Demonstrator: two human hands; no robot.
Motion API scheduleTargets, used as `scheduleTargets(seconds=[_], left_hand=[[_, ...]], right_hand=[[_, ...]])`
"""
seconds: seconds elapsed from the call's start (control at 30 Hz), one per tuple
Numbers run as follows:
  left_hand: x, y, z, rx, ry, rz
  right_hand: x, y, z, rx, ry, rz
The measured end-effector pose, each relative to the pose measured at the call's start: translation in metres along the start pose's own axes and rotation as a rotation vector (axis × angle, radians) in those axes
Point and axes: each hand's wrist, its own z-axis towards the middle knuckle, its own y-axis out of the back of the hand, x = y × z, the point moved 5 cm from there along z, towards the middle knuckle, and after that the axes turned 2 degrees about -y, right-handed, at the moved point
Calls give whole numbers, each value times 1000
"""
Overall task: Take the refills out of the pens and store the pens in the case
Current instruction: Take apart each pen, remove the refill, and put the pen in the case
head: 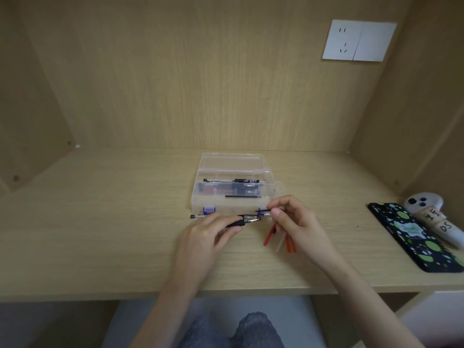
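1. The left grip (204, 239) is clenched round a black pen (240, 222). It holds the pen low over the table (100, 234), just in front of the case, with the clear, metal-tipped end pointing right.
2. The right grip (298, 222) pinches a thin dark rod (266, 210) between thumb and forefinger. The rod lies level, just right of the pen's tip. It is too small to tell for certain whether it is a refill.
3. The clear plastic case (196, 200) sits open in the middle of the table, with its lid (233, 160) folded back towards the rear wall. A blue latch (209, 209) shows on its front edge, left of the grips.
4. Inside the case a pen with a black clip (232, 181) lies along the back, and darker pens with some red (229, 189) lie side by side in the middle. A thin black refill (247, 196) lies nearest the front wall.
5. Another clear pen (198, 216) lies on the table beside the front left corner of the case, partly hidden by the left grip.
6. Red refills (268, 237) and a white one (280, 244) lie on the table under the right grip, fanned out towards the person.
7. At the far right of the table lie a phone in a black and green patterned cover (416, 238) and a white controller (426, 209), touching each other.
8. A white wall socket (359, 41) is mounted on the rear panel, upper right.
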Motion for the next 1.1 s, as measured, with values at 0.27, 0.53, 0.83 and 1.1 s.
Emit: scheduleTargets(seconds=[0.27, 0.53, 0.83, 1.1], left_hand=[[0, 0, 0, 10, 12, 3], [0, -3, -2, 65, 12, -77], [-2, -8, -3, 101, -20, -44], [2, -4, -2, 69, 18, -66]], right_hand=[[-9, -7, -1, 0, -13, -29], [-8, -26, -3, 33, -37, -3], [-10, -29, -10, 20, -91, 18], [-2, -32, -4, 29, -57, -1]])
